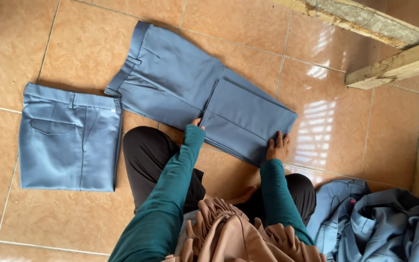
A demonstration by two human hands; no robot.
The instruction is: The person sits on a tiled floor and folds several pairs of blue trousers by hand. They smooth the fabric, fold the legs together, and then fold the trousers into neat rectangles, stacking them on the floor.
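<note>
A pair of blue-grey trousers (180, 82) lies on the tiled floor (25, 39) in front of me, its legs folded back over themselves. My left hand (196, 124) grips the near edge of the folded leg section (248, 119). Flat on that section's right near corner rests my right hand (278, 148), fingers spread. Both arms wear teal sleeves.
A folded pair of the same blue-grey trousers (69, 138) lies at the left. A heap of unfolded blue-grey garments (379, 221) sits at the bottom right. Wooden beams (394, 65) cross the top right corner. My black-clad knees are on the floor below the trousers.
</note>
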